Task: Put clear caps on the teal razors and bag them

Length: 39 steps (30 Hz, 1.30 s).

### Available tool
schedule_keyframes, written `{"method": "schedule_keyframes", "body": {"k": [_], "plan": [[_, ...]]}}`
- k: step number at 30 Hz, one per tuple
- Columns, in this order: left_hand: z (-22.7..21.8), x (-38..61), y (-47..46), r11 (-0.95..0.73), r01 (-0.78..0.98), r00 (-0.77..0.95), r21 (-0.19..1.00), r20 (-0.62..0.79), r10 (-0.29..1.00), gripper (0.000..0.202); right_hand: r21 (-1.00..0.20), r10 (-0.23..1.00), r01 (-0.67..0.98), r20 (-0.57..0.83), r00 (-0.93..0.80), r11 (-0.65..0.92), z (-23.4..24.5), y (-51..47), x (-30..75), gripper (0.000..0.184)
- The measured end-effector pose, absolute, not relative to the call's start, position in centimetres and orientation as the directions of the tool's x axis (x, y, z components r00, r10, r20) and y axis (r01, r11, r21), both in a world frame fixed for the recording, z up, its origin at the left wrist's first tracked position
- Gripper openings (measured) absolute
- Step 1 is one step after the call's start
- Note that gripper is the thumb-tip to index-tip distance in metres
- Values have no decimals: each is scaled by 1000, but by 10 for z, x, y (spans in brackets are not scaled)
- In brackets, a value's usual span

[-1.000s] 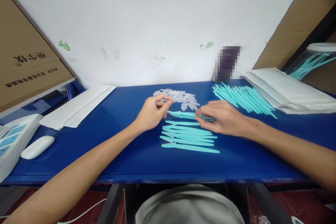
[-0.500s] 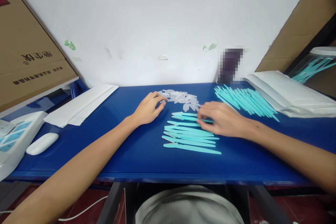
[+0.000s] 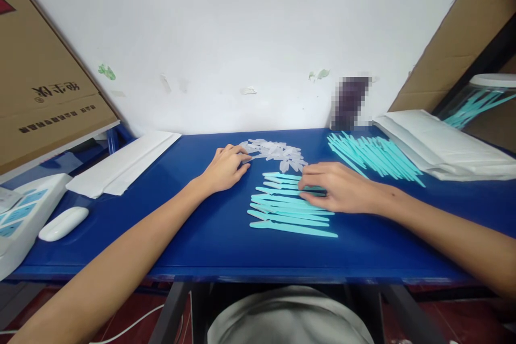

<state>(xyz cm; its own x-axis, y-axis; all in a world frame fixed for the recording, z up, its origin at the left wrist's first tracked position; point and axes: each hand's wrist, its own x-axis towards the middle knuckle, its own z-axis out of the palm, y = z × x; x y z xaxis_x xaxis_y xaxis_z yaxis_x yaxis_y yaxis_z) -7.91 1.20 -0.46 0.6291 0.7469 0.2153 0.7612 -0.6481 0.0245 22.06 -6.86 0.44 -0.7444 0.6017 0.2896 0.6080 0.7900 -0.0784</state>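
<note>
My left hand (image 3: 224, 167) rests on the blue table (image 3: 193, 236) at the left edge of a heap of small clear plastic caps (image 3: 278, 151). Its curled fingers and thumb pinch one cap at the heap's edge. My right hand (image 3: 338, 188) lies palm down on the right ends of a row of teal plastic sticks (image 3: 288, 209), which are laid side by side. Its fingers are closed on one of the upper sticks in the row. A loose pile of more teal sticks (image 3: 374, 153) lies behind the right hand.
White padded envelopes (image 3: 439, 145) are stacked at the right, beside a clear jar of teal sticks (image 3: 484, 98). Folded white paper (image 3: 121, 161), a white mouse (image 3: 63, 223) and a white device (image 3: 16, 209) lie at the left. A cardboard box (image 3: 40, 91) leans there.
My left hand let go of the stick's tip and reached back to the cap heap. My right hand lowered its stick onto the top of the row.
</note>
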Motion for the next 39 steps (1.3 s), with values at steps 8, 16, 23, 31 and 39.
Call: {"method": "schedule_keyframes", "body": {"k": [8,16,23,31,39], "plan": [[8,-83,9,-743,669,732,12,162,661,33,-133,664,651,190,-723,747,7,-67,223,21],[7,-86,6,-762,646,745,36,187,640,31,-89,671,672,237,-703,735,13,-68,223,14],[14,-76,4,-503,396,359,768,375,855,31,-182,784,768,261,-564,613,15,-66,226,22],[7,-71,1,-320,214,330,923,240,913,33,-237,810,781,282,-515,578,14,-64,226,20],[7,-70,0,-347,202,364,916,259,895,32,-288,839,799,320,-440,528,13,-65,227,20]]}}
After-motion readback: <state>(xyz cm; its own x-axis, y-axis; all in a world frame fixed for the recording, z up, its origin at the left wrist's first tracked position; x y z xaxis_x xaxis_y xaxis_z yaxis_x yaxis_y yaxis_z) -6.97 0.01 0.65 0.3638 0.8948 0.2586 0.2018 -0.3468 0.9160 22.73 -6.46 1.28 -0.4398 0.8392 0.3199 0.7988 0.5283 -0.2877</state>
